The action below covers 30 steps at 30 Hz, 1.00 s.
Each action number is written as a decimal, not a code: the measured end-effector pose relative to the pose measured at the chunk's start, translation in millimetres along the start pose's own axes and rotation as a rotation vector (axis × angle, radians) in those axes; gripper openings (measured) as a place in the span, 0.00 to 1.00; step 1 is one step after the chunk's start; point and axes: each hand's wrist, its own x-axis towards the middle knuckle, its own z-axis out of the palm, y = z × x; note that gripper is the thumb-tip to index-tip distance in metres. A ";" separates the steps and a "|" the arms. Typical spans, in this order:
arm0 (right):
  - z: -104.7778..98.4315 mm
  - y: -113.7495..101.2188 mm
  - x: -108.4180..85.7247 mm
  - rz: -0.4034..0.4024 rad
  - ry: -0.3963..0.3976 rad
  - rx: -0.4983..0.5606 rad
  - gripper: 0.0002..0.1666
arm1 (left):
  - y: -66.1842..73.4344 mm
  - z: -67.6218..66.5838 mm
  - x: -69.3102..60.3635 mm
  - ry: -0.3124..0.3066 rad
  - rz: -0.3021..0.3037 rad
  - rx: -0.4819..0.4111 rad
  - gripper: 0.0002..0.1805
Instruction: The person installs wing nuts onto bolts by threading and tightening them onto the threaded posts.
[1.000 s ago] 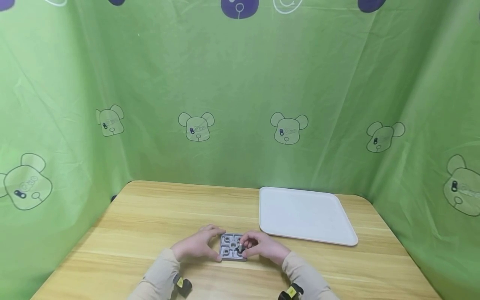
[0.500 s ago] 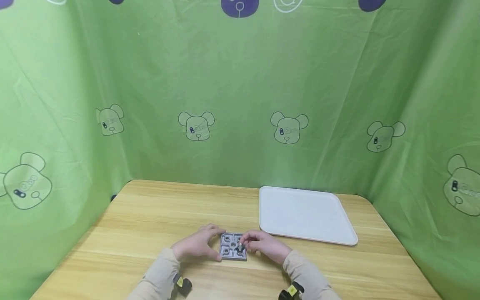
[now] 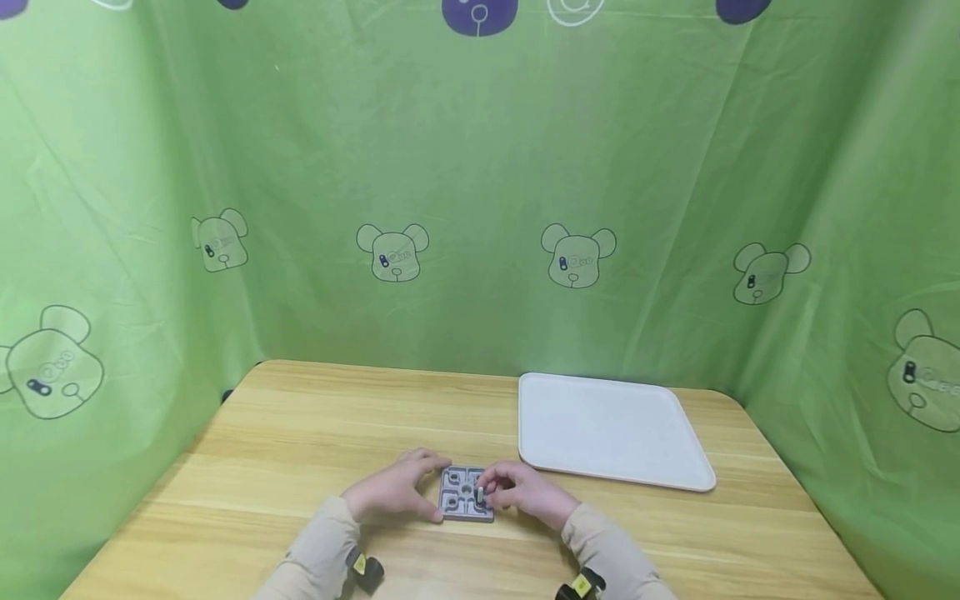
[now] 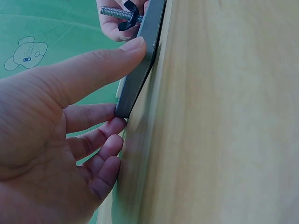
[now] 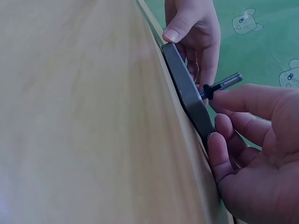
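A square grey plate [image 3: 453, 503] with several round holes lies on the table. Across its left side my left hand [image 3: 395, 492] spans, thumb at the near corner and fingers at the far one, holding it. A threaded bolt [image 5: 230, 81] stands up out of the plate's near right part, with a black wing nut [image 4: 131, 17] low on its thread. My right hand [image 3: 531, 495] has its fingers curled at the wing nut and pinches it; other fingers touch the plate's edge in the right wrist view. The fingers partly hide the nut in the head view.
A white tray [image 3: 611, 427] lies on the wooden table [image 3: 337, 417] beyond and to the right of the plate. A green curtain [image 3: 480, 167] with printed bear heads surrounds the table at the back and sides.
My right fingers loosened off the wing nut half a second ago, baring it, and now close around it again. The left hand and plate stay in place.
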 end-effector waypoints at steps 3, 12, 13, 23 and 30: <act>1.2 -0.4 0.1 -0.004 0.006 -0.004 0.17 | -0.2 0.1 0.0 -0.001 0.000 0.002 0.48; 4.2 -5.4 -2.0 -0.016 0.035 -0.050 0.15 | -0.7 0.1 -0.2 -0.002 -0.002 0.010 0.48; 4.6 -5.8 -2.2 -0.020 0.040 -0.058 0.15 | -0.5 0.1 -0.3 -0.002 -0.004 0.011 0.48; 9.0 -12.8 -3.0 -0.030 0.084 -0.115 0.12 | 1.7 -0.1 -1.7 -0.002 -0.005 0.001 0.48; 10.2 -14.0 -2.7 -0.058 0.104 -0.179 0.12 | 1.2 0.3 -0.1 0.001 0.002 0.007 0.48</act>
